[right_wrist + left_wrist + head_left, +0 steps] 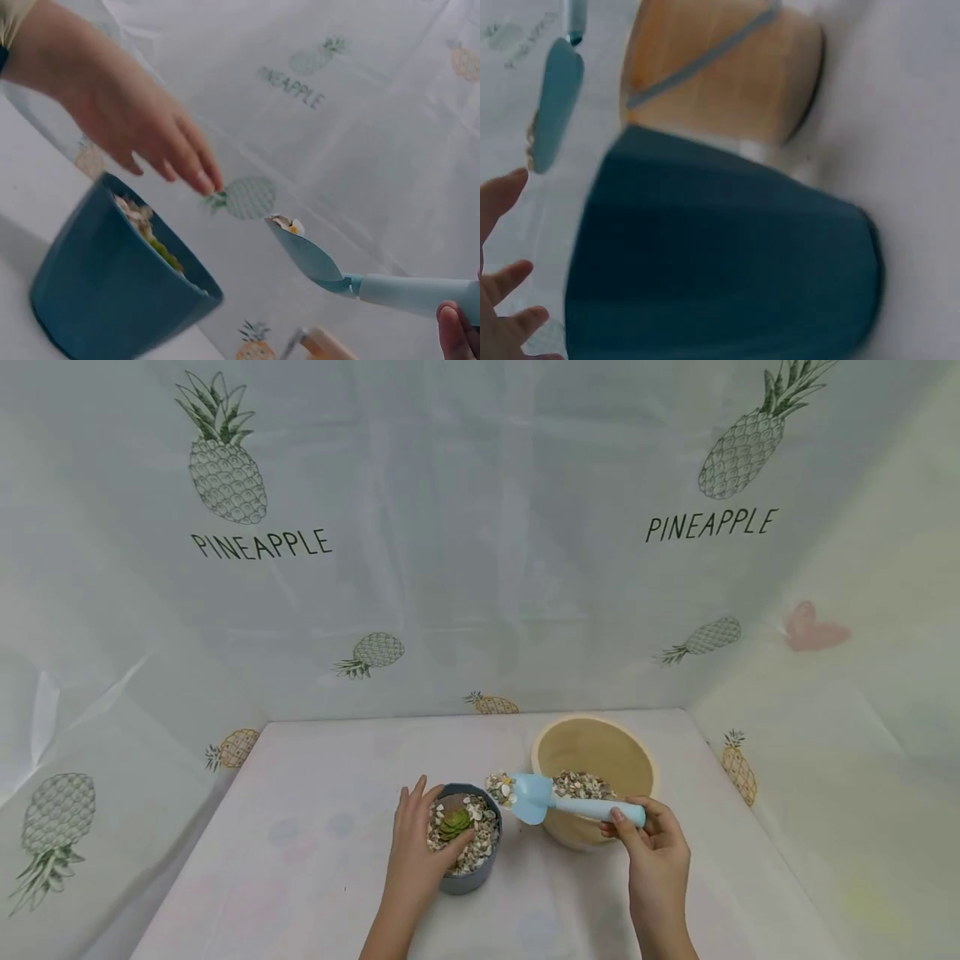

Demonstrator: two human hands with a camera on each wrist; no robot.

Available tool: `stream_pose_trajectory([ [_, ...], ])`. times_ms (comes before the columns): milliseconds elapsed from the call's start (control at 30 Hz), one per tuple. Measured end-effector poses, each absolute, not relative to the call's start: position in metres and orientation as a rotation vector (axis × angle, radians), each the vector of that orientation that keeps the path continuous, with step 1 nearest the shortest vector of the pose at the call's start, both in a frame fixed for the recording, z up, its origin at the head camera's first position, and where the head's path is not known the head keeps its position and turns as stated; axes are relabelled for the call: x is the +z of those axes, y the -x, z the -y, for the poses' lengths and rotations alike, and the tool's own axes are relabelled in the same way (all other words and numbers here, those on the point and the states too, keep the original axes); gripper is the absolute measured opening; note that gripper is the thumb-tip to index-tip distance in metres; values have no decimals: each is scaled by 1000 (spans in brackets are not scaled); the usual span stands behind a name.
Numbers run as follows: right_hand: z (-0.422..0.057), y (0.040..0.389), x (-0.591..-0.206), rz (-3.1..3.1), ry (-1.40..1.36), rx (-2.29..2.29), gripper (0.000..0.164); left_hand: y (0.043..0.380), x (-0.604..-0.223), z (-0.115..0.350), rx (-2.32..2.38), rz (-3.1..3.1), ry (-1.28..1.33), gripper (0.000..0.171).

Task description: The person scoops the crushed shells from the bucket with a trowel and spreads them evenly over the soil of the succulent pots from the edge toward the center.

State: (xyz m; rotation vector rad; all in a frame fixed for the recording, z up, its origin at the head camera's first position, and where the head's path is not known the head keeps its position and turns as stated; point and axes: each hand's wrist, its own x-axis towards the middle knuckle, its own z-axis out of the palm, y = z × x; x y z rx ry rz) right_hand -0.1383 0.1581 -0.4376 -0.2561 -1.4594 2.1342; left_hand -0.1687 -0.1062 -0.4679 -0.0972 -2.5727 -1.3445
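My right hand (660, 860) grips the handle of a light blue trowel (531, 800), whose blade carries small mixed pebbles (499, 787). The blade tip is in the air by the right rim of a blue-grey plant pot (467, 883). Inside that pot sits a green succulent (453, 822) with pebbles (484, 831) around it. Over the pot's left side is my left hand (420, 847), its fingers spread around the plant. The right wrist view shows this left hand (139, 112) above the pot (112, 277), apart from its rim.
A cream bucket (592, 743) with pebbles (581, 785) inside stands behind and right of the pot, partly under the trowel. Its grey handle (705, 60) shows in the left wrist view. Pineapple-printed sheeting (465, 527) rises behind the pale table (330, 860) and at both sides.
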Motion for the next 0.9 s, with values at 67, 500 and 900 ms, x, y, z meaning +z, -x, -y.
stream_pose_trajectory([
  [67,-152,137,-439,1493,264,2142,20,169,-474,113,-1354,2601,86,77],
  [500,-136,136,-447,1551,228,2179,21,206,-512,169,-1944,2732,533,120],
  [900,-134,135,-449,1631,233,2173,24,262,-514,204,-1972,2728,1354,115],
])
